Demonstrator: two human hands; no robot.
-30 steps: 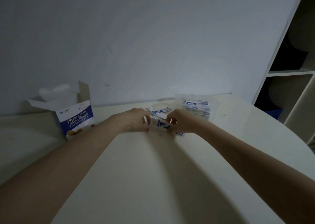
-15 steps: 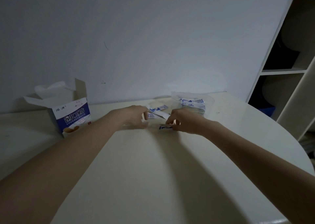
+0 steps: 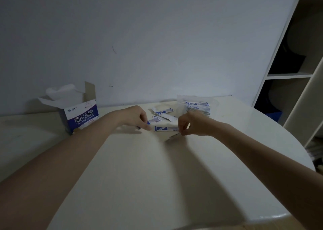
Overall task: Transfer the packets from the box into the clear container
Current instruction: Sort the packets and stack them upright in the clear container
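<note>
Left hand (image 3: pixel 135 116): out over the table's far middle, knuckles up, fingers curled down, tips pinching the left end of a packet (image 3: pixel 166 129). Thumb side hidden, so grip depth can't be read.
Right hand (image 3: pixel 191 125): opposite, just right of the same packet; thumb + forefinger pinched at its right end, other fingers curled in loosely.
Packet: white w/ blue print, stretched level between both hands, seems a touch above the tabletop, shadow under it.
Loose packets (image 3: pixel 163 113): a small scatter on the table just behind the held one, between the two hands; one more peeks from under the left hand's fingers. Exact count unclear.
Clear container (image 3: pixel 180 104): far side, just behind the right hand, near the wall. A stack of blue-and-white packets already inside, lying flat.
Box (image 3: pixel 82 118): blue & white, standing upright far left, well apart from the container; top flaps open, white paper sticking up out of it. Contents not visible from here.
Table (image 3: pixel 157 177): pale cream, rounded edge on the right, both forearms reaching across it.
Shelf unit (image 3: pixel 290 75): white, at right past the table edge, dark compartments.
Wall (image 3: pixel 139 37): plain, grey-white, dim light.
</note>
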